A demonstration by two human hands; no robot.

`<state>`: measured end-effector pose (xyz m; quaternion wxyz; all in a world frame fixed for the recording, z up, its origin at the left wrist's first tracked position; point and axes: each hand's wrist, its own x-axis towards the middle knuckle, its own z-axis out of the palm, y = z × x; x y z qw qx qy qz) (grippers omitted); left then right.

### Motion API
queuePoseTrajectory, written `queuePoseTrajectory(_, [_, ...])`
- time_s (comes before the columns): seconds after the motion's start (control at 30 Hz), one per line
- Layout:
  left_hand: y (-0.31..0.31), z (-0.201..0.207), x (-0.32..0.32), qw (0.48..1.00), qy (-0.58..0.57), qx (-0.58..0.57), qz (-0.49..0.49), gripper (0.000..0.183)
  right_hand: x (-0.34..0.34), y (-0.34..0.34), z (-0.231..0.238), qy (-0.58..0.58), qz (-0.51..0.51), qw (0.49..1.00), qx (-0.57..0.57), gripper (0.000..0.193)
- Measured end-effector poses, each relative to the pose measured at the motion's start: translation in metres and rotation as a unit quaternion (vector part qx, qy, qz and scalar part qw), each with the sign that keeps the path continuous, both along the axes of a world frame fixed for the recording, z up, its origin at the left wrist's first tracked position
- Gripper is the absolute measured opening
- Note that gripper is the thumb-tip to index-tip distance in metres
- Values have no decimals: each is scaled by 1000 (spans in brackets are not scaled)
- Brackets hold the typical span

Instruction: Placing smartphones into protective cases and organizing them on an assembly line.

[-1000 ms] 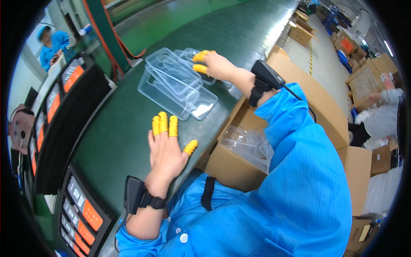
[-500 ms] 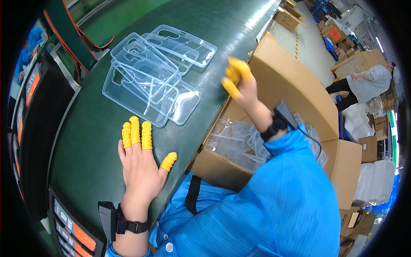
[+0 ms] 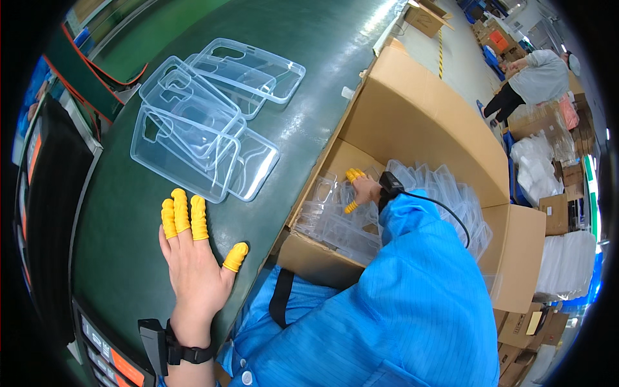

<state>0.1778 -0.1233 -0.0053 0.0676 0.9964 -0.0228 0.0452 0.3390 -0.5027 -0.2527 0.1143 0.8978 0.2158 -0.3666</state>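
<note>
the left hand (image 3: 193,267) lay flat and open on the dark green bench (image 3: 116,213), fingers together in yellow finger cots, gripping nothing, a short way below the loose pile of clear plastic cases (image 3: 200,126) that overlapped one another on the bench top. the right hand (image 3: 362,190) was down inside the open cardboard box (image 3: 425,129) beside the bench, its cotted fingers curled among the clear cases in the box (image 3: 342,222); whether it had closed on one or was only touching them could not be told, since the blue sleeve and a black wrist device covered most of it. to do this step well, it seemed best to pinch a single case by its edge and lift it straight up, so the nested ones beneath did not cling and come along, while the flat left hand steadied the body against the bench. the transparent cases blurred into each other, so their count was unclear in both places. the box bottom was hidden, the lens bent the bench edge, and a person (image 3: 532,77) stooped far off among other cartons.
</note>
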Motion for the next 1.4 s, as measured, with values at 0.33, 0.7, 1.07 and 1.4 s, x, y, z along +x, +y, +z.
queuePoseTrajectory(0.33, [0,4,-1,1000,3,-17,5,79,17,26,-12,55,52,995,-69,114])
queuePoseTrajectory(0.7, [-1,2,1,999,-3,-36,13,74,8,24,-10,80,62,991,-87,101])
queuePoseTrajectory(1.07, [0,-3,2,998,-33,-49,25,69,0,19,-6,80,54,991,-91,88])
queuePoseTrajectory(1.4, [0,-2,2,998,-35,-58,15,66,-14,7,7,88,6,991,-101,76])
